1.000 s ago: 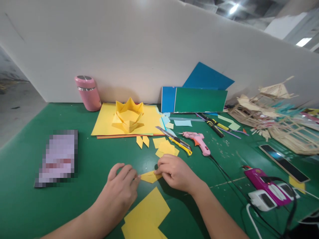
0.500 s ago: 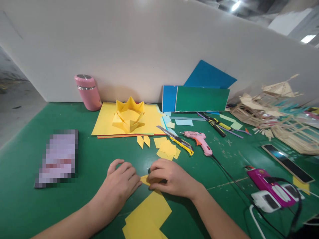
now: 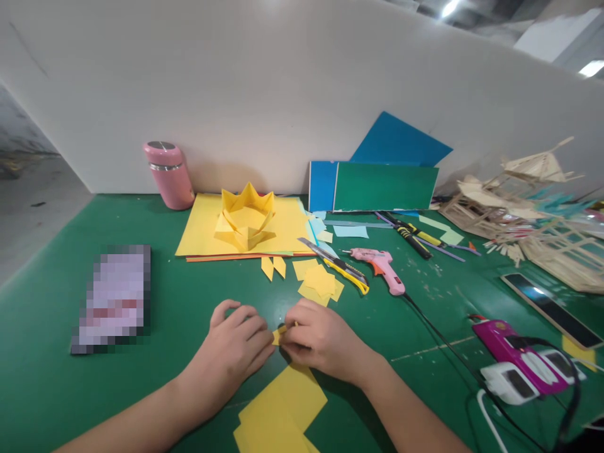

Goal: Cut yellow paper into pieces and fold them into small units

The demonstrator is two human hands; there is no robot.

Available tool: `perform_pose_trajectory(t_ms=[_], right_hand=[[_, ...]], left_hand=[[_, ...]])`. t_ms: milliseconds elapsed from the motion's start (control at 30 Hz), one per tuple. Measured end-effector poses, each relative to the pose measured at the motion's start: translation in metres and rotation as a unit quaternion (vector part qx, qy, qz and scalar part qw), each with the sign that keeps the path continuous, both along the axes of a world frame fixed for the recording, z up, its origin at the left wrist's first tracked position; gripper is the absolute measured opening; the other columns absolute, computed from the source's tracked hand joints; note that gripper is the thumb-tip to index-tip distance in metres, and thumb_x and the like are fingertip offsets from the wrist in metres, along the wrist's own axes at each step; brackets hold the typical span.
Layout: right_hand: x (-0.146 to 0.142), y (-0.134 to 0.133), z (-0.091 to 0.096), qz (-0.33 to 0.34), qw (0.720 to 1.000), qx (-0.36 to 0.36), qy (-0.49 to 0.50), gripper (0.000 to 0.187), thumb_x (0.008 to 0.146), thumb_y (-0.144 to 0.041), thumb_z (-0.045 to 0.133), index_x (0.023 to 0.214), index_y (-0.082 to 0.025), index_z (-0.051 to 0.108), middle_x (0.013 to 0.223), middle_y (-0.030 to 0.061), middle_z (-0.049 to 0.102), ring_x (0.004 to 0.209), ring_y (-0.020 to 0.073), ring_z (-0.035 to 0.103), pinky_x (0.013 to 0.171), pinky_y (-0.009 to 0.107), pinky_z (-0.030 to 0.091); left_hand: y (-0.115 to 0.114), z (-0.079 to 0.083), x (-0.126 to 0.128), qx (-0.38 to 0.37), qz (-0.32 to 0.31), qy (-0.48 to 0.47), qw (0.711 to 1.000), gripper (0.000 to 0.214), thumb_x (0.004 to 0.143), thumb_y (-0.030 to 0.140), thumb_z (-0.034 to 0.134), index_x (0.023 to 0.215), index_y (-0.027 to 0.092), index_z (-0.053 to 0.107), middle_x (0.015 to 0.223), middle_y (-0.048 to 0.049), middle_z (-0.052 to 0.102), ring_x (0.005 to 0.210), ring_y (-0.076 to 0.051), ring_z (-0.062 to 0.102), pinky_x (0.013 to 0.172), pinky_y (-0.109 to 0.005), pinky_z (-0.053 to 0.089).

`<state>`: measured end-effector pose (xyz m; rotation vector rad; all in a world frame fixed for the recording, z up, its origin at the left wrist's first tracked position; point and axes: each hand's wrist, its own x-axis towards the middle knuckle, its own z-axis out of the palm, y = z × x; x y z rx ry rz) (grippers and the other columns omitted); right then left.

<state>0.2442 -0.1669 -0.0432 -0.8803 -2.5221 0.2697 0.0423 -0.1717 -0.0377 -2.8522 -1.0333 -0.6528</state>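
A small folded piece of yellow paper [image 3: 277, 336] shows between my two hands, low over the green table. My left hand [image 3: 240, 340] has its fingers curled, the tips at the paper's left end. From the other side, my right hand [image 3: 318, 333] pinches the same piece; its fingers hide most of it. Just below lie flat yellow paper sheets [image 3: 280, 406], overlapping. Beyond the hands are two small folded yellow pieces [image 3: 274, 267] and a pile of yellow squares [image 3: 318, 282]. A pointed yellow paper ring [image 3: 248, 220] stands on stacked coloured sheets [image 3: 198, 226].
A utility knife [image 3: 344, 270] with its blade out lies near a pink glue gun [image 3: 377, 261], whose cord runs right to a magenta power strip [image 3: 512, 355]. A pink flask [image 3: 170, 176] stands by the wall. Wooden stick models [image 3: 509, 207] and a phone [image 3: 552, 308] are at right.
My hands stay close together on the small yellow paper. My right fingers have shifted slightly, and the paper's edge now shows tilted up between them. The whole view has shifted a little.
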Motion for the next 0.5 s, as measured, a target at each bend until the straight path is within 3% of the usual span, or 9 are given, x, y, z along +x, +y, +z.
perform_pose_trajectory(t_ms=[167, 333, 500], right_hand=[[-0.0015, -0.0013, 0.0006, -0.059, 0.993, -0.096, 0.043, 0.012, 0.075, -0.008, 0.063, 0.069, -0.018, 0.060, 0.060, -0.0032, 0.055, 0.058, 0.0115, 0.050, 0.055, 0.022, 0.036], [-0.0018, -0.0017, 0.0039, -0.099, 0.975, -0.187, 0.073, 0.014, 0.075, -0.007, 0.063, 0.066, -0.018, 0.060, 0.057, -0.0045, 0.053, 0.055, 0.0097, 0.049, 0.052, 0.019, 0.035], [-0.0047, -0.0016, 0.0024, -0.117, 0.970, -0.200, 0.080, 0.015, 0.075, -0.007, 0.062, 0.066, -0.018, 0.058, 0.058, -0.0048, 0.050, 0.055, 0.0092, 0.048, 0.051, 0.018, 0.033]], left_hand=[[0.0019, 0.0022, -0.0002, -0.055, 0.007, -0.016, 0.998, 0.036, 0.099, 0.025, 0.037, 0.075, 0.020, 0.064, 0.072, 0.0009, 0.064, 0.076, -0.017, 0.055, 0.079, -0.036, 0.031], [0.0025, 0.0032, 0.0012, -0.090, 0.035, -0.033, 0.995, 0.032, 0.096, 0.024, 0.042, 0.074, 0.020, 0.065, 0.071, 0.0001, 0.064, 0.074, -0.018, 0.055, 0.074, -0.035, 0.032], [0.0029, 0.0039, 0.0021, -0.145, 0.053, -0.065, 0.986, 0.024, 0.089, 0.023, 0.051, 0.068, 0.021, 0.063, 0.066, 0.0017, 0.063, 0.069, -0.017, 0.055, 0.069, -0.034, 0.032]])
